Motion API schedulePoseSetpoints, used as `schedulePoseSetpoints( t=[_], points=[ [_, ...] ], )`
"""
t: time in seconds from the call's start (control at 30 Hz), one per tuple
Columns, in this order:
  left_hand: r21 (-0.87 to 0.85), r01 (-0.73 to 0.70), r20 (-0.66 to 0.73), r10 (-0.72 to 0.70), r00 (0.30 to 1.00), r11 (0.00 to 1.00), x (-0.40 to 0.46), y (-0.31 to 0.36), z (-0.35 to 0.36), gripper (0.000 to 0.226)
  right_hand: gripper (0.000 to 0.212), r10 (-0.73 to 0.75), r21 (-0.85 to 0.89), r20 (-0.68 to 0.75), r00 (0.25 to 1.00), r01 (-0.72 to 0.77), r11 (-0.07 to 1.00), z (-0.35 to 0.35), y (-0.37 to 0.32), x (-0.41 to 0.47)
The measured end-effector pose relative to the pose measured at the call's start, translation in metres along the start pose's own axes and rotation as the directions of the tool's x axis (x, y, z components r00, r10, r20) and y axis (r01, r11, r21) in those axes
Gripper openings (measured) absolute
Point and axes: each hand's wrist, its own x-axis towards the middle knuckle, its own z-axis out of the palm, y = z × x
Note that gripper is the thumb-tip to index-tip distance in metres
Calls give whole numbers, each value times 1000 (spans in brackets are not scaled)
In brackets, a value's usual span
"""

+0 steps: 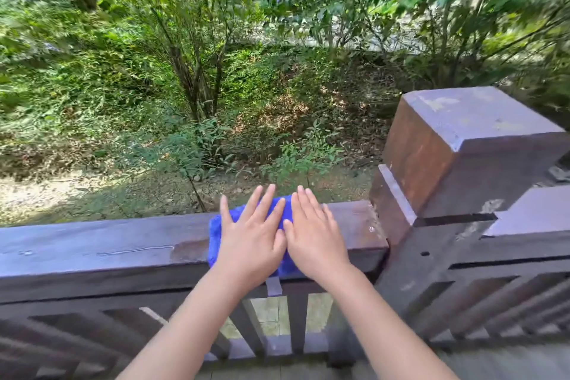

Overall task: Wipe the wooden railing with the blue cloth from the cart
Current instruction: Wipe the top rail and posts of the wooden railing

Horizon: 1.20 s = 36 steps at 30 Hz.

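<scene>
A blue cloth [216, 236] lies flat on top of the dark wooden railing [101, 248], draped a little over its near edge. My left hand [251, 236] presses palm-down on the cloth with fingers spread. Beside it, my right hand [314, 233] lies flat on the cloth's right part, fingers apart, thumbs of both hands nearly touching. Most of the cloth is hidden under the hands. A damp darker patch shows on the rail just left of the cloth.
A thick square wooden post [462, 148] rises just right of the hands, with more railing [530, 210] beyond it. Slatted balusters [253, 327] run below the rail. Behind the rail the ground drops to bushes and trees [197, 71].
</scene>
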Motion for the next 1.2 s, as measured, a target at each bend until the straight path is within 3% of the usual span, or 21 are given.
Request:
schedulePoseSetpoints(
  t=[0.07,0.17,0.4,0.53,0.73,0.9,1.07,1.2],
  points=[
    [-36,17,7,-17,1000,999,1,24,7,62,54,35,2,9,999,-35,999,-12,29,-2],
    [-12,44,-1,-44,999,999,0,38,15,60,56,99,-135,-65,993,-107,985,-19,57,-7],
    [8,-46,-37,46,998,999,-7,5,11,60,61,147,-195,-91,985,-162,967,-6,44,-3],
    [31,-11,-68,13,998,999,-25,-39,4,60,57,23,-142,-23,999,-26,990,13,-8,7],
    [45,91,-53,-89,995,995,-70,-159,-19,58,60,-183,-131,75,980,191,973,49,-106,16],
    [36,212,-73,-209,975,977,-104,-269,-45,61,64,-161,-195,66,985,171,966,65,-144,21],
    [66,277,-108,-269,957,959,-105,-276,-37,62,63,-338,-152,87,937,348,925,80,-202,26],
    [115,159,-13,-158,987,981,-95,-274,-36,56,63,-334,-186,57,941,338,922,83,-225,32]
  ],
)
